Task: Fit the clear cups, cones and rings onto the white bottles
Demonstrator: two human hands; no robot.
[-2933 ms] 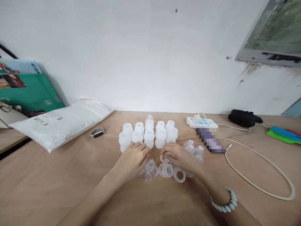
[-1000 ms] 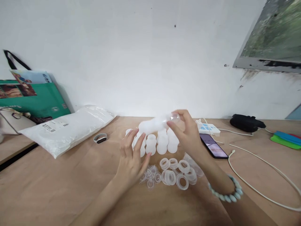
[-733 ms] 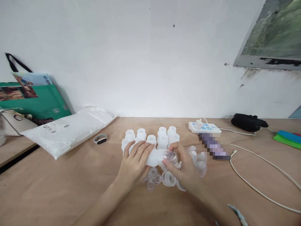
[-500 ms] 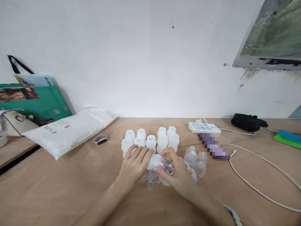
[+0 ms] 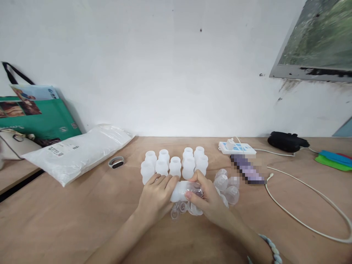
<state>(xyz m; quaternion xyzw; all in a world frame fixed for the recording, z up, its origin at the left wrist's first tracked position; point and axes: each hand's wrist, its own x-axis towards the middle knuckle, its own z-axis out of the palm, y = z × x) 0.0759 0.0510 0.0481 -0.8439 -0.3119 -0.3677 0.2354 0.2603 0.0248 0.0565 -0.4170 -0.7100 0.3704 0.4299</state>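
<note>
A small white plastic bottle (image 5: 178, 191) with a clear cap (image 5: 194, 189) lies on its side between my two hands, just above the table. My left hand (image 5: 156, 196) is wrapped round the bottle's white body. My right hand (image 5: 206, 198) pinches the clear cap end. Behind them stand several uncapped white bottles (image 5: 175, 165) in two rows. Clear rings and small clear parts (image 5: 182, 209) lie under my hands, partly hidden. A few clear caps (image 5: 228, 184) sit to the right.
A white plastic bag (image 5: 74, 151) and a wristband (image 5: 116, 162) lie at the left, a green bag (image 5: 38, 116) behind them. A power strip (image 5: 237, 147), a phone (image 5: 247, 170), a white cable (image 5: 305, 216) and a black item (image 5: 286, 140) are at the right.
My right hand lifted a capped bottle from the back row, brought it down in front of the rows, and my left hand took hold of its body. Both hands now grip it low.
</note>
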